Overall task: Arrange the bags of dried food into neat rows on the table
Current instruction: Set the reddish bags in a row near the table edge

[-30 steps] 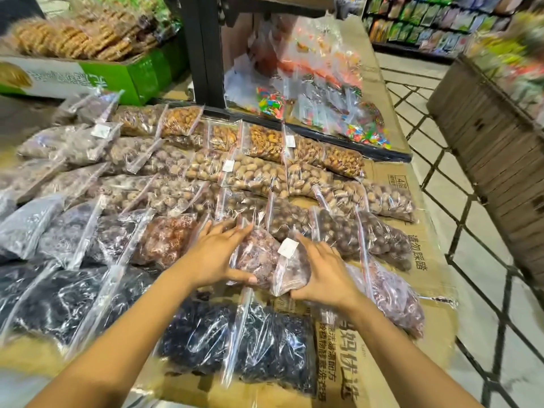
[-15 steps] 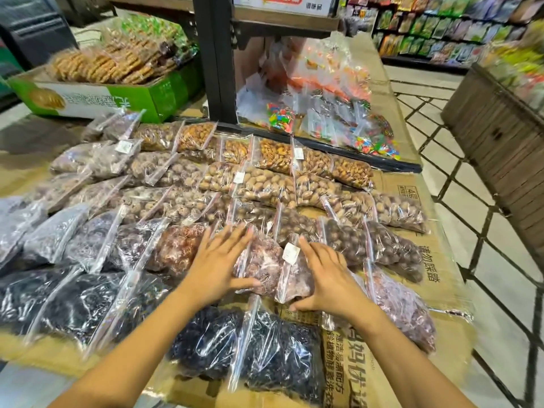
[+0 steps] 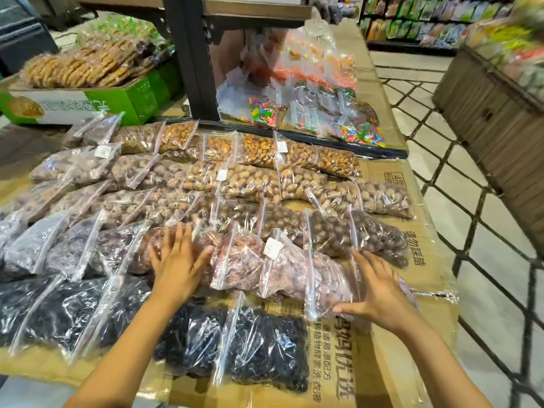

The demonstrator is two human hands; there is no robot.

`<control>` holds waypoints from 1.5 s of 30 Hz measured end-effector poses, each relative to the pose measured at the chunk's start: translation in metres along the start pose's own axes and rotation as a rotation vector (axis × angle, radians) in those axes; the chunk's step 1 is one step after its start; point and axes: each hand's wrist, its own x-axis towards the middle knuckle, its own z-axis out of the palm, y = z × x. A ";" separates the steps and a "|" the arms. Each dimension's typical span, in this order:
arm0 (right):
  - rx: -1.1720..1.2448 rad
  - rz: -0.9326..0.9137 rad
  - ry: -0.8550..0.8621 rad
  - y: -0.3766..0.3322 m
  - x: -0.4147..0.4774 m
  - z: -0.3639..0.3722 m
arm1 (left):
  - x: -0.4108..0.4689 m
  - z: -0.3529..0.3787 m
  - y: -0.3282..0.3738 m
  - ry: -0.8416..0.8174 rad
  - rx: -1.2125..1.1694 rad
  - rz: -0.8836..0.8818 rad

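Clear zip bags of dried food lie in overlapping rows on cardboard sheets (image 3: 412,363) covering the table. Far rows hold tan nuts (image 3: 253,181), then brown round nuts (image 3: 332,234). A row of reddish-pink dried fruit bags (image 3: 244,260) runs through the middle, and black dried fruit bags (image 3: 262,346) lie nearest me. My left hand (image 3: 176,260) rests flat, fingers spread, on the reddish bags left of centre. My right hand (image 3: 379,290) lies with fingers spread against the right end bag (image 3: 326,281) of that same row.
A green box of brown biscuits (image 3: 97,92) stands at the far left. A black shelf post (image 3: 191,57) rises behind the rows, with bags of coloured sweets (image 3: 318,104) beside it. The table edge drops to a tiled floor (image 3: 494,290) on the right. A wooden stand (image 3: 494,113) is far right.
Both hands have moved apart along the reddish row: the left hand slid left, the right hand slid right to the end bag. The view has tilted slightly.
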 end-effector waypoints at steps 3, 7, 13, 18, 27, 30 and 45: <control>0.054 0.015 -0.007 0.023 -0.008 -0.004 | -0.008 -0.013 0.039 0.040 -0.082 0.097; -0.039 -0.010 -0.104 0.054 -0.008 -0.007 | -0.027 -0.019 0.120 -0.121 0.124 0.442; -0.078 -0.085 0.012 0.087 -0.005 -0.002 | -0.042 0.052 0.194 -0.349 0.449 0.724; 0.171 -0.197 0.187 0.097 -0.005 0.002 | -0.028 0.065 0.214 -0.310 0.461 0.676; 0.472 -0.222 0.350 0.101 0.007 0.006 | -0.029 0.058 0.222 -0.104 0.287 0.471; 0.251 -0.264 0.171 0.099 0.014 0.008 | -0.021 0.054 0.220 -0.238 0.306 0.486; 0.122 -0.242 0.010 0.104 0.014 0.008 | -0.020 0.030 0.192 -0.489 0.354 0.367</control>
